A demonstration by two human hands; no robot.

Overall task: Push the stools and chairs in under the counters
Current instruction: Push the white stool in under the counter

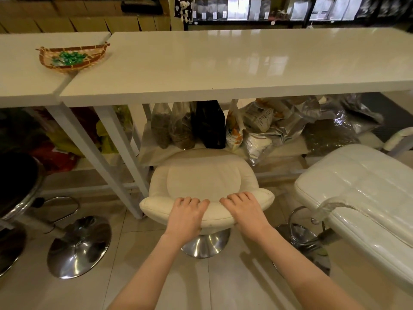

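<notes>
A cream padded stool (202, 175) with a low curved backrest and a chrome base stands in front of the long white counter (245, 61); its seat's far edge lies under the counter's front edge. My left hand (186, 217) and my right hand (242, 212) both grip the top of the backrest side by side, fingers curled over it. A white quilted stool (362, 189) stands to the right, out from the counter. At the left edge a black stool (15, 182) on a chrome base sits near the second white counter (24, 70).
Bags of goods (210, 126) fill a low shelf under the long counter, right behind the cream stool. White counter legs (120, 157) stand left of the stool. A woven basket (71, 57) with green sweets sits on the left counter. The floor is pale tile.
</notes>
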